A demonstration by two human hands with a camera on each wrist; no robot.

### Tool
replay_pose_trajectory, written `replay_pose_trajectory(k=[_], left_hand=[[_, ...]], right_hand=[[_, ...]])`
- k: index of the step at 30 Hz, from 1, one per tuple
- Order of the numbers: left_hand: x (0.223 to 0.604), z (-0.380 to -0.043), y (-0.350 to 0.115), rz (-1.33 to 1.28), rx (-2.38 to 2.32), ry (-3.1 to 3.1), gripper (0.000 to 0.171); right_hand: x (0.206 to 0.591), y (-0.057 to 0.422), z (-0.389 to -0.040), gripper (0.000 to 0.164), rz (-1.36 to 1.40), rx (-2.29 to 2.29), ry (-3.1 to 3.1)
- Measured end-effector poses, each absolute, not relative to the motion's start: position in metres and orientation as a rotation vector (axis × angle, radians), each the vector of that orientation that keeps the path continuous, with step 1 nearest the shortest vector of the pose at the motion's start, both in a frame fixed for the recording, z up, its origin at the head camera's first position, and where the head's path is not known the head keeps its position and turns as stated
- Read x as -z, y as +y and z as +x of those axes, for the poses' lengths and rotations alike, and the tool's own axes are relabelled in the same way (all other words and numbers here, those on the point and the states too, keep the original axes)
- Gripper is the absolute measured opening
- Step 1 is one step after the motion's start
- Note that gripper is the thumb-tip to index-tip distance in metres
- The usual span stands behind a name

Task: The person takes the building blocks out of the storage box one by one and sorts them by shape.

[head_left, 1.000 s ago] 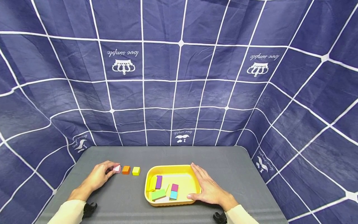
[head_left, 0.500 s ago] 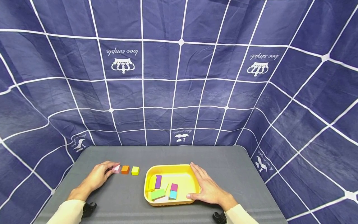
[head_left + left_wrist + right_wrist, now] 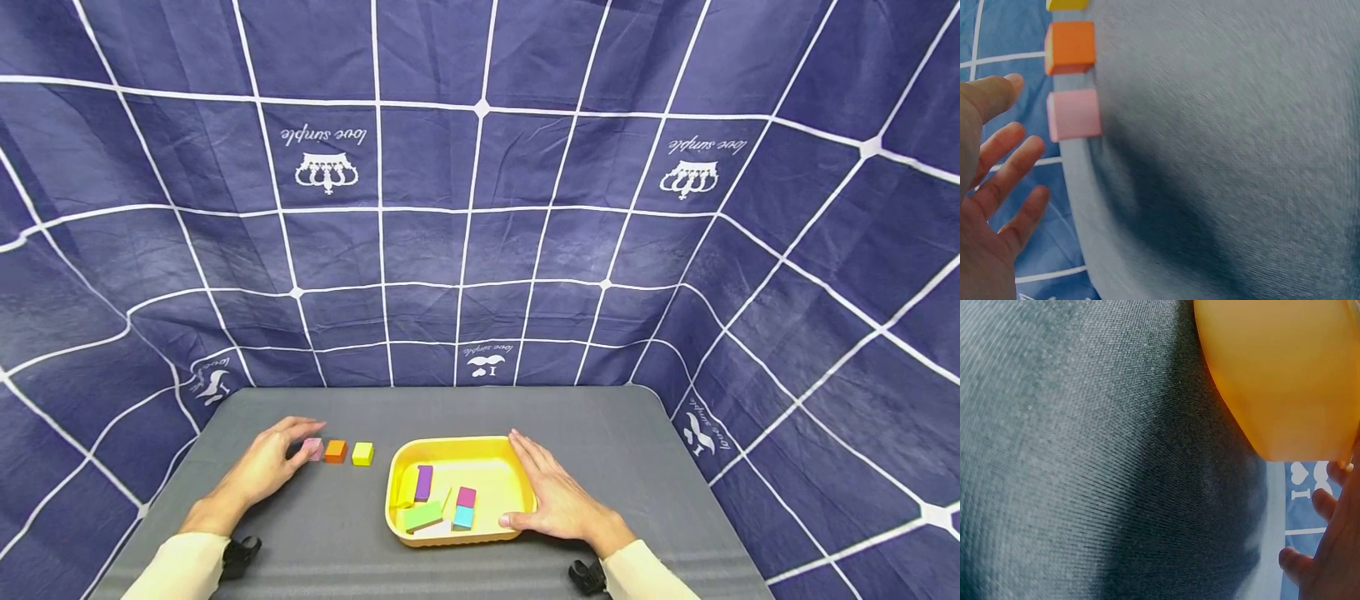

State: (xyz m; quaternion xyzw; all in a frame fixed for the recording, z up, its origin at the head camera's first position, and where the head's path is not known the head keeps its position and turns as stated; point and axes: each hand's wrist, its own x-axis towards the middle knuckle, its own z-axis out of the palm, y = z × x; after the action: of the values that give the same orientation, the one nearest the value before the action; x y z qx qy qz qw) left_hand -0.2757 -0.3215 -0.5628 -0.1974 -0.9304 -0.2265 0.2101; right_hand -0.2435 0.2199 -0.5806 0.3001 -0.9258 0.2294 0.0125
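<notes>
On the table's left side, a pink block, an orange block and a yellow block stand in a row with small gaps. My left hand is beside the pink block, its thumb and fingers parted; in the left wrist view the hand holds nothing and the pink block stands free. A yellow plastic tray sits at the middle. My right hand rests along its right end, fingers fairly straight and thumb at the near right rim. The right wrist view shows the tray's outer wall beside those fingers.
Inside the tray lie a purple block, a green block, a magenta block, a blue block and some yellow and white pieces. Blue gridded cloth hangs behind and beside the grey table.
My left hand has let go of the pink block; its fingers have spread and lifted away, leaving the block beside the orange one. The right hand stays at the tray, and the view shifts slightly.
</notes>
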Motion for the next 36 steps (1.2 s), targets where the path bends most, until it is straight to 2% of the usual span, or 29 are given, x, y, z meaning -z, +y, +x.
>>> replay_pose_trajectory(k=[15, 25, 36], left_hand=[[0.527, -0.273, -0.275, -0.674, 0.713, -2.588, 0.04], [0.519, -0.274, -0.252, -0.732, 0.591, -2.545, 0.041], [0.51, -0.273, -0.216, -0.797, 0.592, -2.595, 0.041]], right_hand=[[0.577, 0.219, -0.243, 0.131, 0.921, -0.67, -2.877], [0.577, 0.214, -0.243, 0.112, 0.857, -0.728, -2.871], [0.581, 0.197, -0.246, 0.106, 0.733, -0.805, -2.88]])
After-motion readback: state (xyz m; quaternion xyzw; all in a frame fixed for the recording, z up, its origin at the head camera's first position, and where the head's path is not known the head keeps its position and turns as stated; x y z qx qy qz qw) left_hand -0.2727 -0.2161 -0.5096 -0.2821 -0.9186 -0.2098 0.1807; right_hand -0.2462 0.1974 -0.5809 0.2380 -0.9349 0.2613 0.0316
